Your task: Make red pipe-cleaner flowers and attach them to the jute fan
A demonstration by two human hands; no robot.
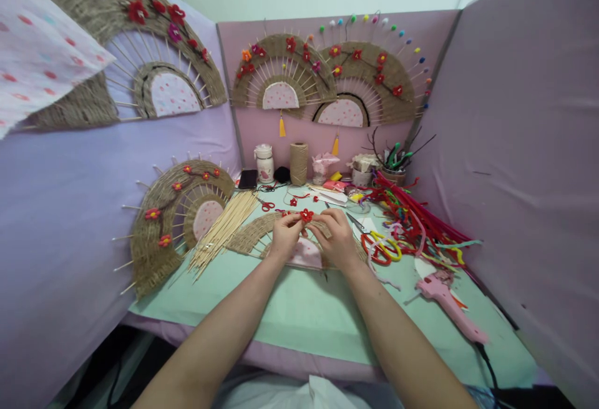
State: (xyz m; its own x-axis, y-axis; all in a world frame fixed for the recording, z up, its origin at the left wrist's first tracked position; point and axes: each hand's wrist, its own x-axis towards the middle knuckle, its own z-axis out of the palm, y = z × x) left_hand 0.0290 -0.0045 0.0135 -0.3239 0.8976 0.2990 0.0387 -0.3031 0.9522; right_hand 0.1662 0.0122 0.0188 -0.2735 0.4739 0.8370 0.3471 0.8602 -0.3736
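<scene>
My left hand (285, 234) and my right hand (337, 238) meet over the middle of the table, fingers pinched together on a small red pipe-cleaner flower (306, 214). Under both hands lies a flat half-round fan woven of jute twine (255, 234) with a pink dotted centre (306, 253). Both forearms reach in from the bottom edge.
A bundle of thin wooden sticks (224, 231) lies left of the fan, and a finished fan (175, 221) leans on the left wall. Right of my hands are orange scissors (381, 248), a heap of red pipe cleaners (412, 218) and a pink glue gun (447, 303). A twine spool (298, 163) stands at the back.
</scene>
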